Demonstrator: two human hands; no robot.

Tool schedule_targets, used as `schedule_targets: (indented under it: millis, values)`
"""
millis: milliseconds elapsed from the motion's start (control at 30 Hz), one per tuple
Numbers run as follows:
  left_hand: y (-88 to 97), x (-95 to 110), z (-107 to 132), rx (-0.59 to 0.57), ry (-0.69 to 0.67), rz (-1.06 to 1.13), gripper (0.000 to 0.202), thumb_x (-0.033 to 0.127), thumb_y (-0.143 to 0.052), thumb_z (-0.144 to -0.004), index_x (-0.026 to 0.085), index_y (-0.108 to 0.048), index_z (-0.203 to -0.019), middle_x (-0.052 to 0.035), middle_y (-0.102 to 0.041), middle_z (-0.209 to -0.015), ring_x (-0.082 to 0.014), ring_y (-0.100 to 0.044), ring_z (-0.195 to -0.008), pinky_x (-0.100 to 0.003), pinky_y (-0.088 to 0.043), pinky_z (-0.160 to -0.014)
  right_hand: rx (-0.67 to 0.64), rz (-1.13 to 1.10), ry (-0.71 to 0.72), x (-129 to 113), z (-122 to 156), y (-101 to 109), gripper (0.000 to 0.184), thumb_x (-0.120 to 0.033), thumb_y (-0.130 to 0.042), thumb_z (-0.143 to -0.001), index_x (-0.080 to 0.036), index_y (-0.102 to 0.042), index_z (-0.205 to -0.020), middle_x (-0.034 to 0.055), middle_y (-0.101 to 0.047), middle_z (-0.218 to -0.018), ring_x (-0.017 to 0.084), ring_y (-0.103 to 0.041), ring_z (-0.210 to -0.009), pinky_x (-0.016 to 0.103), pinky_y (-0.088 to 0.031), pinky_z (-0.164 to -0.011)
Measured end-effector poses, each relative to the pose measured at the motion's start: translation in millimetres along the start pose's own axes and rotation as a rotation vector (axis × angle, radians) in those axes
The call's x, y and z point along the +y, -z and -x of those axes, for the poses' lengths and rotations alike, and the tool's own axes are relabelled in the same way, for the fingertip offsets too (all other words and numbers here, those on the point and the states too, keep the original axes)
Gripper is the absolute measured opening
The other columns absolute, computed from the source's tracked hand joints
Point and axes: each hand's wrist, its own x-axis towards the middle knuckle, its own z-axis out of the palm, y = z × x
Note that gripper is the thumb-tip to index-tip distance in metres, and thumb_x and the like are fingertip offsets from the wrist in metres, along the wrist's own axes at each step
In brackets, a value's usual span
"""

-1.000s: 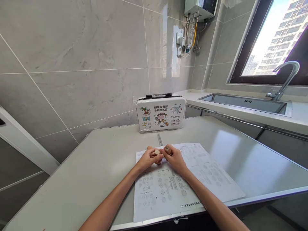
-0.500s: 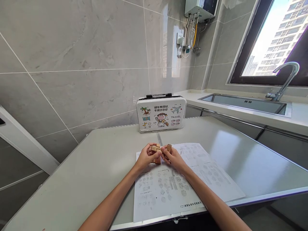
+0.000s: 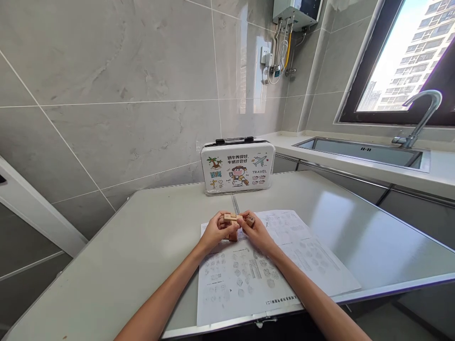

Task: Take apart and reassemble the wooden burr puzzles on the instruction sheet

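My left hand (image 3: pixel 215 232) is closed around several small notched wooden puzzle blocks (image 3: pixel 232 236), some upright and one lying across the top. From the other side my right hand (image 3: pixel 256 233) is closed on another wooden block (image 3: pixel 250 220), which bears a dark mark on its end. The fingertips of both hands come together at the top block, and the pieces touch or nearly touch there. Fingers hide much of the blocks. Beneath the hands a large white instruction sheet (image 3: pixel 241 300) with printed diagrams lies on the table.
A white case with cartoon prints (image 3: pixel 237 166) stands upright at the back of the folding table (image 3: pixel 159 222). To the right are a counter with a sink (image 3: pixel 359 151) and a faucet (image 3: pixel 424 116). The table's front edge has a metal latch (image 3: pixel 266 323).
The block in my right hand has turned, so its marked end now shows. The top block now lies more level across the fingertips. Both arms stay nearly in place.
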Motion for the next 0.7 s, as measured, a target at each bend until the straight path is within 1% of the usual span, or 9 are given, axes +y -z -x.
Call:
schedule_targets:
  millis: [100,233,400,500,600,700]
  values:
    - [0.0,0,1,-0.004,-0.007,-0.027,0.056,0.044,-0.089,-0.073,0.02,-0.058,-0.113,-0.0033,-0.07,-0.097,-0.0169,-0.068,-0.085,-0.029,-0.053,-0.079,0.01,-0.01,-0.023,1,-1,0,0.039,-0.061,-0.076,-0.081,-0.026,-0.062,-0.089,-0.0023,-0.056,-0.07,0.016,-0.048,-0.064,0.026,-0.04,-0.055]
    - [2.0,-1,1,-0.02,-0.023,-0.065,0.061,0.042,-0.09,-0.072,0.022,-0.057,-0.119,-0.0038,-0.07,-0.101,-0.0166,-0.068,-0.088,-0.029,-0.053,-0.081,0.007,-0.001,-0.016,4,-2,1,0.04,-0.062,-0.076,-0.081,-0.026,-0.062,-0.089,-0.0021,-0.056,-0.07,0.017,-0.049,-0.065,0.027,-0.039,-0.056]
    - [4.2,-4,-1,-0.03,-0.037,-0.071,0.061,0.041,-0.09,-0.072,0.021,-0.057,-0.12,-0.0057,-0.071,-0.105,-0.0173,-0.069,-0.09,-0.03,-0.054,-0.085,-0.017,0.07,0.056,9,-2,3,0.033,-0.058,-0.067,-0.092,-0.026,-0.062,-0.095,-0.0016,-0.06,-0.075,0.016,-0.048,-0.066,0.028,-0.038,-0.06]
    - [4.2,-3,-1,-0.031,-0.03,-0.076,0.062,0.041,-0.09,-0.072,0.02,-0.057,-0.12,-0.0057,-0.071,-0.104,-0.0172,-0.069,-0.088,-0.03,-0.054,-0.084,-0.019,0.102,0.072,11,-3,3,0.031,-0.057,-0.064,-0.094,-0.026,-0.061,-0.097,-0.0016,-0.061,-0.076,0.016,-0.048,-0.066,0.028,-0.038,-0.062]
    - [3.5,-1,0,-0.03,-0.022,-0.08,0.062,0.042,-0.09,-0.073,0.02,-0.057,-0.121,-0.0051,-0.071,-0.101,-0.0172,-0.069,-0.087,-0.03,-0.054,-0.083,-0.006,0.143,0.073,10,-3,3,0.035,-0.06,-0.063,-0.094,-0.025,-0.062,-0.096,-0.0016,-0.061,-0.075,0.016,-0.048,-0.066,0.028,-0.039,-0.062]
    - [1.9,1,1,-0.016,-0.016,-0.083,0.062,0.043,-0.089,-0.073,0.02,-0.057,-0.12,-0.0045,-0.071,-0.1,-0.0175,-0.069,-0.088,-0.03,-0.054,-0.081,-0.03,0.127,0.028,8,-3,3,0.041,-0.064,-0.062,-0.092,-0.024,-0.062,-0.098,-0.0024,-0.058,-0.072,0.015,-0.047,-0.062,0.028,-0.037,-0.058]
